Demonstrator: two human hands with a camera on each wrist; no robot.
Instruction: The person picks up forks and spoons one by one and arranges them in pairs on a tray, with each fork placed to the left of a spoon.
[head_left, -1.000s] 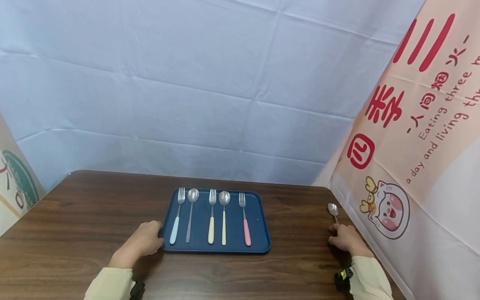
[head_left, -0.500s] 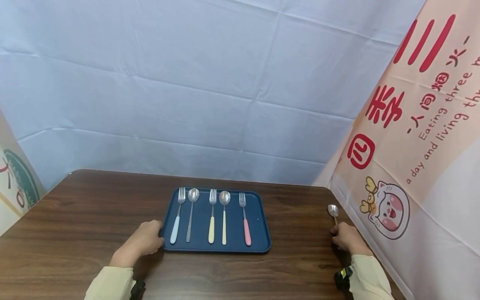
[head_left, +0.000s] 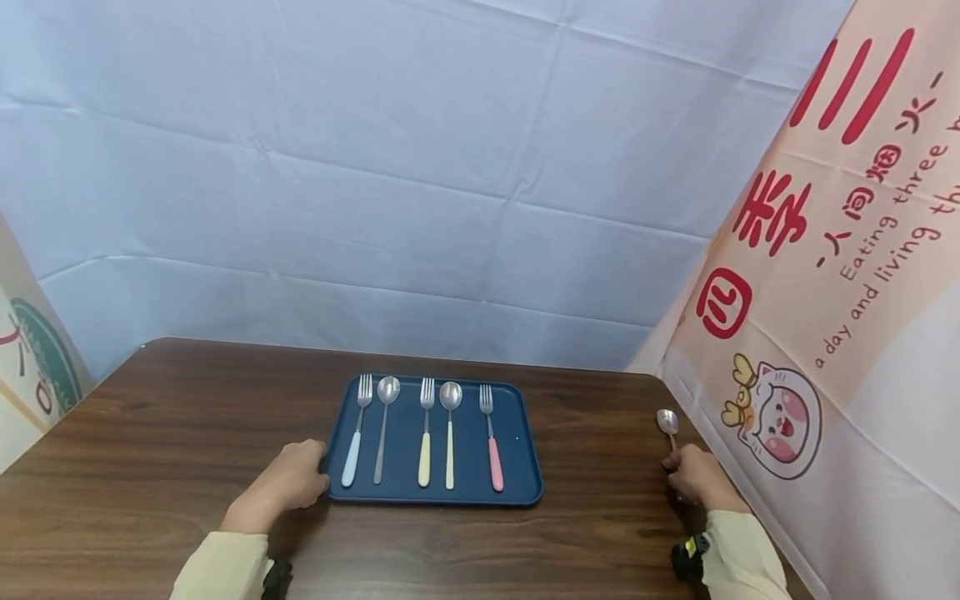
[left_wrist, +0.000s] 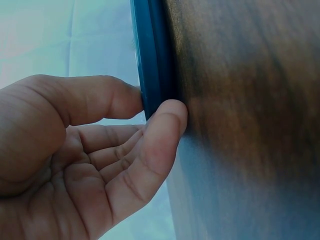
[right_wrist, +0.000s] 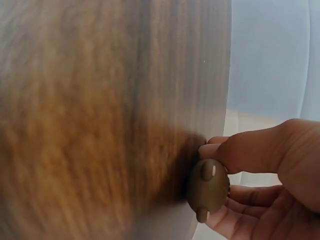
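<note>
My left hand (head_left: 292, 477) is at the left edge of a dark blue tray (head_left: 517, 467). In the left wrist view its thumb and fingers pinch the tray's rim (left_wrist: 149, 55). On the tray lie a light-blue-handled fork (head_left: 352, 458), a plain metal spoon (head_left: 382, 437), a yellow-handled fork (head_left: 424, 457), a yellow-handled spoon (head_left: 450, 454) and a pink-handled fork (head_left: 495, 465), bowls and tines pointing away. At the far right, my right hand (head_left: 696, 477) holds a spoon (head_left: 667, 420) by its handle. A rounded brown handle end (right_wrist: 207, 187) with two small knobs shows between the fingers.
The brown wooden table (head_left: 585, 533) carries everything. A pale cloth (head_left: 375, 167) hangs behind its back edge. A printed curtain (head_left: 847, 350) with red characters and a cartoon cat runs along the right edge, close beside the right hand.
The right fingers have drawn in slightly around the spoon handle since one second ago. The left hand, tray and cutlery stay in place.
</note>
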